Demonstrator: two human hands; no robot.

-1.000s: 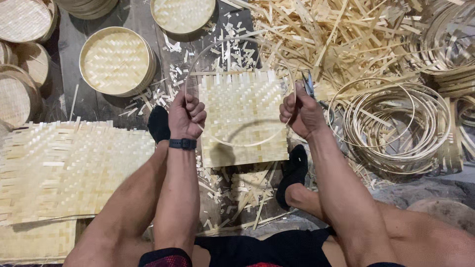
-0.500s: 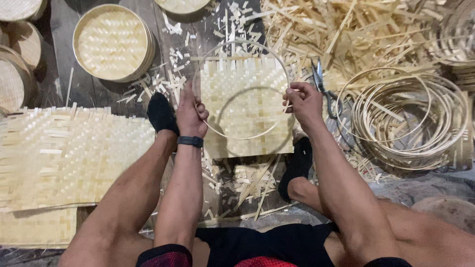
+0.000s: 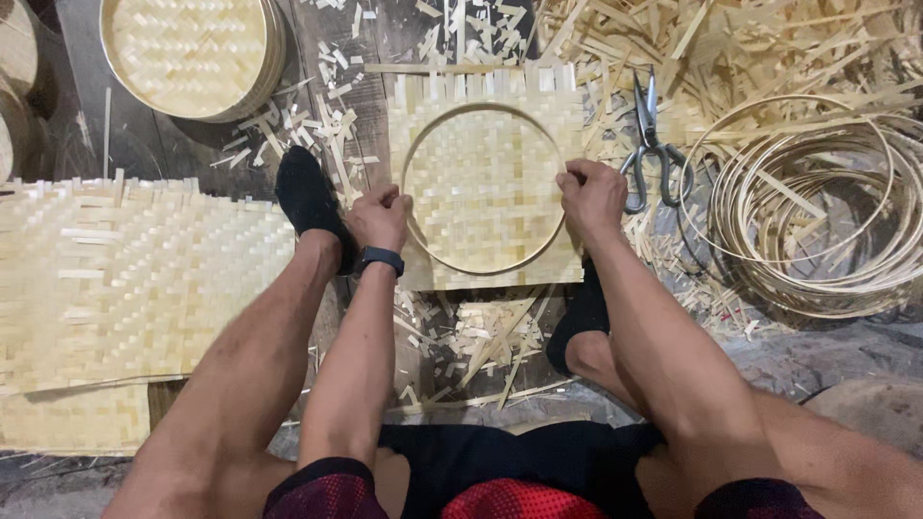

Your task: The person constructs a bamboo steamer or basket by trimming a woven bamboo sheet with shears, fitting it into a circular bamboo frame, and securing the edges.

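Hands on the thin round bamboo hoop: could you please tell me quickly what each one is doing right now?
Left hand: closed, gripping the thin round bamboo hoop at its left edge.
Right hand: closed, gripping the hoop's right edge.

left hand (image 3: 382, 217) grips left rim of bamboo hoop (image 3: 484, 264) | right hand (image 3: 591, 195) pinches its right rim | hoop lies on square woven bamboo mat (image 3: 486, 183) | scissors (image 3: 651, 144) just right of mat | finished round tray (image 3: 187, 53) at floor's far-left

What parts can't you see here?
Head view only:
- Left hand fingertips: curled under, hidden on the hoop.
- Right hand grip: fingers cover the hoop's rim.
- Mat under the hands: covered.
- Basket: top cut off by the edge.
- Scissors blades: partly lost among strips.
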